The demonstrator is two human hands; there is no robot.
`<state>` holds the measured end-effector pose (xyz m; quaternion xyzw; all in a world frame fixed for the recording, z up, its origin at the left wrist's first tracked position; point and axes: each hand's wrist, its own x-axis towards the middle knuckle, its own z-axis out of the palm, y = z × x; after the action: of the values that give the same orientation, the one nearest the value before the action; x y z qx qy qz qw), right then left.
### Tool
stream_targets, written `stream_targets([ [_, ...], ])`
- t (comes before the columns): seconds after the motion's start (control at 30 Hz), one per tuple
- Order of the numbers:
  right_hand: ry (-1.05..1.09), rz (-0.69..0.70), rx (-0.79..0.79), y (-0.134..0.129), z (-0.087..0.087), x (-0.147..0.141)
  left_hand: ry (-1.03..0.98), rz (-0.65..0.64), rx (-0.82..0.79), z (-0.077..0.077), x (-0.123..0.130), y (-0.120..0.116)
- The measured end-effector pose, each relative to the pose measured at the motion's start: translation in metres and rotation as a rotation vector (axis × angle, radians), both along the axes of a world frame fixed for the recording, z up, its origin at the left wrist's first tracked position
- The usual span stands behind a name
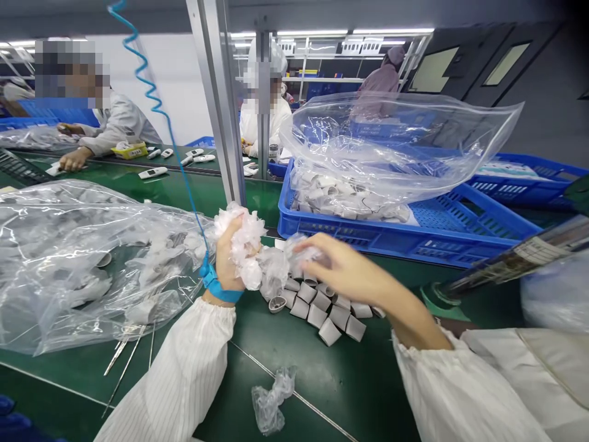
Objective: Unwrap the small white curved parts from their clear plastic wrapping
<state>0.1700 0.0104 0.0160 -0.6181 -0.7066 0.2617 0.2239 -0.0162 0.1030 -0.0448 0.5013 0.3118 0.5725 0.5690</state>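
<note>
Crumpled white plastic wrapping in a bunch, short grey cylindrical sleeves heaped loosely, on a green workbench

Left hand: raised over the surface, just short of its far edge; curled fingers closed in a loose fist;
Left arm: rises from the near edge, covered by a white striped sleeve; blue wrist strap around the wrist;
Right hand: just beside the left hand, reaching across; spread fingers slightly bent, pointing left;
Right arm: forearm bare, angled in from the right.
</note>
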Motion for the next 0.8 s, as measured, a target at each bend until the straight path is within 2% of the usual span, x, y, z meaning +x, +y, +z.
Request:
stream_targets([
  [0.07, 0.094, 0.006, -0.105, -0.001, -0.013, -0.024, -0.023, 0.001, -0.033, 0.001, 0.009, -0.005],
  [0.17, 0.380, -0.211, 0.045, 0.000, -0.032, -0.050, -0.063, 0.008, -0.063, 0.002, 0.030, -0.018],
  [0.23, 0.615, -0.348, 0.134, 0.003, -0.039, -0.058, -0.065, 0.026, -0.038, 0.002, 0.046, -0.029],
  [0.33, 0.895, -0.449, 0.116, 0.006, -0.040, -0.058, -0.017, 0.059, 0.059, 0.002, 0.065, -0.042],
  [0.5, 1.068, -0.455, 0.030, 0.009, -0.024, -0.049, 0.182, 0.027, 0.340, 0.006, 0.074, -0.047],
  [0.67, 1.300, -0.350, -0.050, 0.005, -0.006, -0.042, 0.447, -0.011, 0.618, 0.022, 0.060, -0.039],
  [0.73, 1.382, -0.302, -0.085, 0.003, -0.005, -0.042, 0.540, -0.026, 0.703, 0.030, 0.052, -0.037],
  [0.8, 1.375, -0.295, -0.117, 0.001, -0.006, -0.043, 0.649, -0.062, 0.790, 0.035, 0.044, -0.040],
])
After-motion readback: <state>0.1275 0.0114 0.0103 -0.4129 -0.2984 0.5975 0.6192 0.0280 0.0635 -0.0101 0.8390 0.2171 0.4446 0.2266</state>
